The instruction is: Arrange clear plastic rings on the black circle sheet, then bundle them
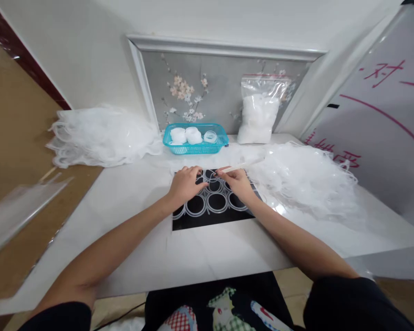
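Pinching a slim pale stick (243,164), the right hand (238,182) is over clear rings (206,204) on the desk's (134,197) black mat (193,223); the left hand (185,185) curves at the mat's left, its grip unclear from where I stand.

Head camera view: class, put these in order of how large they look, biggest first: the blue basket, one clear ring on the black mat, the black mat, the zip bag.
1. Black mat
2. Zip bag and blue basket, unsure: bag taller, basket wider
3. One clear ring
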`<state>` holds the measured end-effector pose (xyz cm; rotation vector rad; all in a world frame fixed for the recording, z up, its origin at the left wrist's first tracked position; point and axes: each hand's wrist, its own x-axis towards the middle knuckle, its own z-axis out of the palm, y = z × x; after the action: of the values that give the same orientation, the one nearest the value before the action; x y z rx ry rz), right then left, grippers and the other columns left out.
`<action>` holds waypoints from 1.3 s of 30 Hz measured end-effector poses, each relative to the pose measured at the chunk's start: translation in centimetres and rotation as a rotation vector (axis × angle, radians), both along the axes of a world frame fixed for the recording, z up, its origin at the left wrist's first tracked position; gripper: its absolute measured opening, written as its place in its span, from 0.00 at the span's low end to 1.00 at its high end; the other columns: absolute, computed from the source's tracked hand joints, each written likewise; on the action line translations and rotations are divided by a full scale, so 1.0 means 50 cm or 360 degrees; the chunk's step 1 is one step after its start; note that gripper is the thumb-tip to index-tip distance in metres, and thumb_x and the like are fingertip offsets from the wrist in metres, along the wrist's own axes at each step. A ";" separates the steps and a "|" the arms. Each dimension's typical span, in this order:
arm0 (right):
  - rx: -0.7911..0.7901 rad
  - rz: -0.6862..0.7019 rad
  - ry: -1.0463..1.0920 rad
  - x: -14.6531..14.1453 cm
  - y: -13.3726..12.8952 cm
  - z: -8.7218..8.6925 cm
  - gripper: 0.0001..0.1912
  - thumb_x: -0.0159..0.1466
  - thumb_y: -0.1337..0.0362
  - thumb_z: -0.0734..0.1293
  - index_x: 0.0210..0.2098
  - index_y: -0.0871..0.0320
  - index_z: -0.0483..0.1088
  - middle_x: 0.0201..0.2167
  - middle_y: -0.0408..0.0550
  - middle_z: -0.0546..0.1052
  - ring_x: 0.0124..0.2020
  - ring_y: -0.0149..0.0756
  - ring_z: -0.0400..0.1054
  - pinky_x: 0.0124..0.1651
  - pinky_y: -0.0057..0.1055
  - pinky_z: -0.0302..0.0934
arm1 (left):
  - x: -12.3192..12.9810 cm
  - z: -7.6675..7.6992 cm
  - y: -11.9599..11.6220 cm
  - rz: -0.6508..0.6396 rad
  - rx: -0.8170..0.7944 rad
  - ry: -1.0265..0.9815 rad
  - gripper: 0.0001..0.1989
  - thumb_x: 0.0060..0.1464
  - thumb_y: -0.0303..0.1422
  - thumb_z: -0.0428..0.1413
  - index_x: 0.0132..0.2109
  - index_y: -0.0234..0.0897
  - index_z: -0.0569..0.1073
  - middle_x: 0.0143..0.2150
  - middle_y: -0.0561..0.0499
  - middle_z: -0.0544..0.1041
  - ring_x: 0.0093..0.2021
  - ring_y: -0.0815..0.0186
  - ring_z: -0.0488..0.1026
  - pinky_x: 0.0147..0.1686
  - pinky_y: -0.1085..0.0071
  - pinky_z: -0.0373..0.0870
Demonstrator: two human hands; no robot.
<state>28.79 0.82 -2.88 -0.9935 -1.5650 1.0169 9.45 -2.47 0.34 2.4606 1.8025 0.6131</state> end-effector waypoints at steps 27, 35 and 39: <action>0.0023 -0.0113 0.0610 -0.003 -0.040 0.016 0.09 0.58 0.55 0.71 0.34 0.53 0.77 0.32 0.44 0.81 0.38 0.37 0.75 0.49 0.38 0.64 | -0.030 -0.062 0.073 -0.0172 -0.0182 -0.0470 0.02 0.51 0.33 0.63 0.33 0.43 0.82 0.37 0.52 0.81 0.39 0.62 0.73 0.44 0.66 0.66; 0.0050 -0.0119 0.0696 -0.005 -0.038 0.014 0.08 0.58 0.56 0.71 0.33 0.52 0.77 0.30 0.42 0.82 0.36 0.37 0.76 0.49 0.37 0.64 | -0.033 -0.061 0.074 -0.0178 -0.0237 -0.0521 0.02 0.51 0.33 0.63 0.32 0.43 0.82 0.36 0.53 0.82 0.39 0.62 0.74 0.44 0.66 0.67; 0.0066 -0.0113 0.0740 -0.005 -0.038 0.013 0.07 0.58 0.57 0.72 0.33 0.52 0.77 0.30 0.42 0.82 0.36 0.36 0.76 0.48 0.37 0.64 | -0.036 -0.066 0.078 -0.0169 -0.0239 -0.0514 0.03 0.51 0.34 0.63 0.33 0.43 0.82 0.36 0.52 0.82 0.39 0.62 0.73 0.43 0.66 0.67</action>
<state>28.53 -1.07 -2.22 -0.7135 -1.1540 1.0701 7.67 1.41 -2.95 2.1933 1.5274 0.7820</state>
